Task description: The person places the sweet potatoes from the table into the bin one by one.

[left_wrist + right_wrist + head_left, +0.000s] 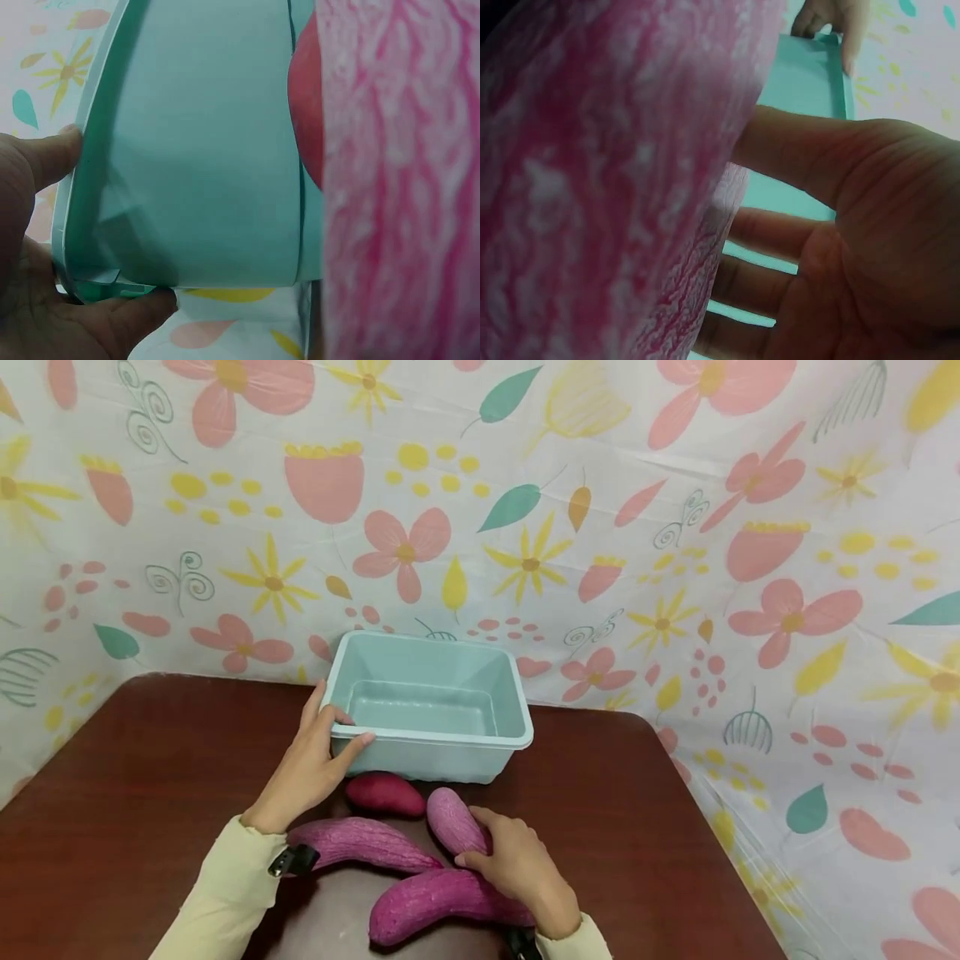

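My left hand (315, 764) grips the front-left corner of a light blue plastic basin (431, 756), thumb over the rim. The basin's inside is bare. In front of it my right hand (517, 860) holds a light purple sweet potato (452, 818), thumb and fingers on either side. A smooth dark red sweet potato (385, 794) lies close to the basin's front wall. One long purple sweet potato (367, 843) lies by my left wrist; another (435, 902) lies nearest me, partly under my right wrist. Purple skin fills much of both wrist views, blurred up close.
A dark reddish-brown table (615, 827) with rounded far corners bears everything. Behind it and at its sides hangs a white sheet (480, 468) with printed flowers and leaves; the basin stands near the table's back edge.
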Demonstrator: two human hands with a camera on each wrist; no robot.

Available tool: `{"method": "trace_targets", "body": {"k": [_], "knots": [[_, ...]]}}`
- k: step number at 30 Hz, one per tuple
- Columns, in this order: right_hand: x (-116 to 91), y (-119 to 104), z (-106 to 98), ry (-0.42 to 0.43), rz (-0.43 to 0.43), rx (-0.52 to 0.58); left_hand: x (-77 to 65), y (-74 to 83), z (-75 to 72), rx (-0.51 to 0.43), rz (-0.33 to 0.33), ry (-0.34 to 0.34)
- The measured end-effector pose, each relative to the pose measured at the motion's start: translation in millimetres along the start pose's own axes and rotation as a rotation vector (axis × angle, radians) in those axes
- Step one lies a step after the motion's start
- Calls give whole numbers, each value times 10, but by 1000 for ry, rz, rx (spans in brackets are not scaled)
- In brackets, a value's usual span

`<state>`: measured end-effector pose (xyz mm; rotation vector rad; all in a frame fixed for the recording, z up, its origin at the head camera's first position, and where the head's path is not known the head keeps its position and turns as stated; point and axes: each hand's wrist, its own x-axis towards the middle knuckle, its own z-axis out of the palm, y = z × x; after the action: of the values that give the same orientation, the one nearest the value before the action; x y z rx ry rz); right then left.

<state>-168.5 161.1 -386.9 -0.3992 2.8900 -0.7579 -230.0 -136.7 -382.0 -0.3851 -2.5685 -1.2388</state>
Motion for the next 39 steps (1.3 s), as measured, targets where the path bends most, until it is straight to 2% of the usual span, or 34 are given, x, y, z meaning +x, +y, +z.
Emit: {"method": "trace_targets", "body": {"k": [6, 20, 27, 39], "knots": [[-72, -71, -64, 62, 36, -40, -6, 2, 7, -22, -22, -24], [-135, -341, -216, 156, -13, -110, 12, -34, -19, -50, -27, -23], [-185, -486, -283, 211, -68, -150, 23, -45, -23, -59, -26, -19], [-102, -700, -449, 267, -125, -193, 26, -52, -15, -62, -17, -10]]}}
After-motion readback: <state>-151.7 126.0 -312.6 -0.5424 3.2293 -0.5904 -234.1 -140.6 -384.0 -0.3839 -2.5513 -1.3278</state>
